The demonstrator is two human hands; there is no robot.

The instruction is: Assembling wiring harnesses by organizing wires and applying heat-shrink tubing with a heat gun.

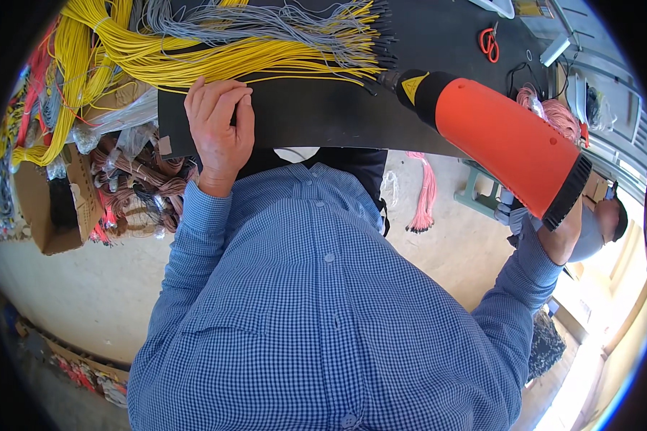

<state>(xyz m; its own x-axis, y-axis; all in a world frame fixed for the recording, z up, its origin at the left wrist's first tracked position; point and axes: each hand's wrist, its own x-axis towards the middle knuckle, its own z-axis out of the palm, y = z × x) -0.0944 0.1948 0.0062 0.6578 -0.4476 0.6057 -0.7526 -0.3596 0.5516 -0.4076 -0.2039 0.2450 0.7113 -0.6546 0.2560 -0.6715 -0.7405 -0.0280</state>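
Heat gun (507, 140), held up by the right hand hidden behind it, aims at black tips (386, 43) of yellow wires (194, 66) and grey wires (266, 27) on the table (316, 123), likely heating them, which calls for steady sweeping; the left hand (221, 129) curls loosely, its hold unclear.

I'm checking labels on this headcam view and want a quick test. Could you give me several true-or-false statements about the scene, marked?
1. The left hand is near the thin yellow cables. True.
2. The metal scissors with red looped handles lie left of those cables. False: they lie to the right.
3. The orange cylindrical tool with black ends points toward the dark cable tips. True.
4. The flat tabletop is white. False: it is black.
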